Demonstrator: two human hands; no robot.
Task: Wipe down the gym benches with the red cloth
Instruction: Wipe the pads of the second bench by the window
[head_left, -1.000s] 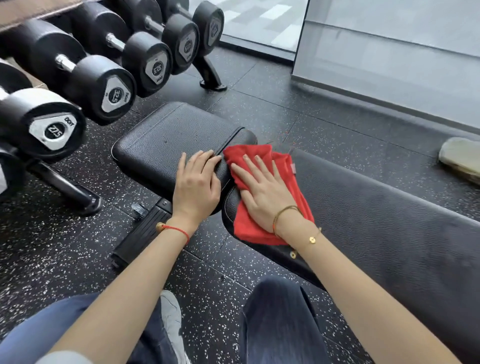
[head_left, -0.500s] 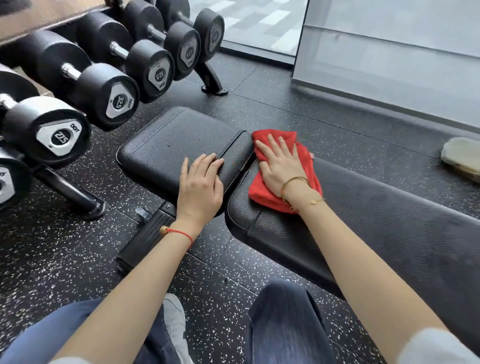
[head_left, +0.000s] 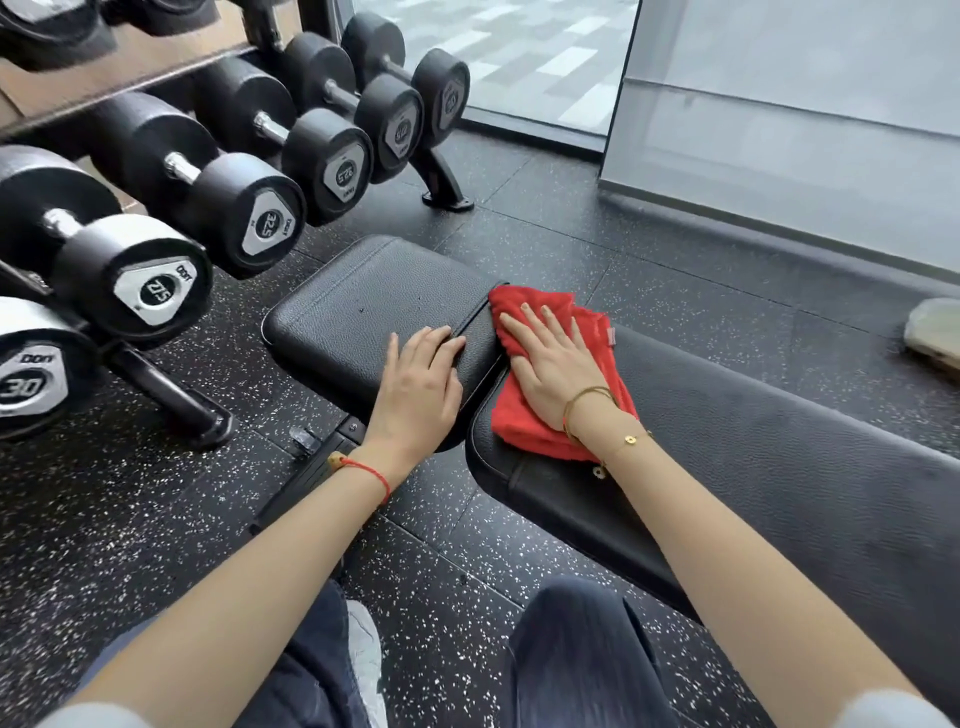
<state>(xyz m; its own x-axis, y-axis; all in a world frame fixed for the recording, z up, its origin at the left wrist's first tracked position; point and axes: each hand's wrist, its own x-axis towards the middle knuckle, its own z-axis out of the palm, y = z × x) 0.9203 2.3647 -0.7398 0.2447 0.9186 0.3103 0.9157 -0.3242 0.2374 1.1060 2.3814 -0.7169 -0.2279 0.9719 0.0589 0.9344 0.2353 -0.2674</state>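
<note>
Two flat hands: the right hand (head_left: 553, 371) presses the red cloth (head_left: 550, 384) mid-wipe on the bench (head_left: 779, 467), the left hand (head_left: 421, 389) braces beside; next, probably sweep rightward.

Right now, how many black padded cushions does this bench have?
2. The small seat pad lies on the left, under the left hand. The long back pad runs right, under the red cloth and right hand; its far end leaves the frame.

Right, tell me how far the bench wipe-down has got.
Done: no pad shows a wiped patch, so I cannot tell. In hand: the right hand presses the red cloth flat on the near end of the long back pad, by the gap. The left hand rests on the seat pad. Left: likely most of both pads.
</note>
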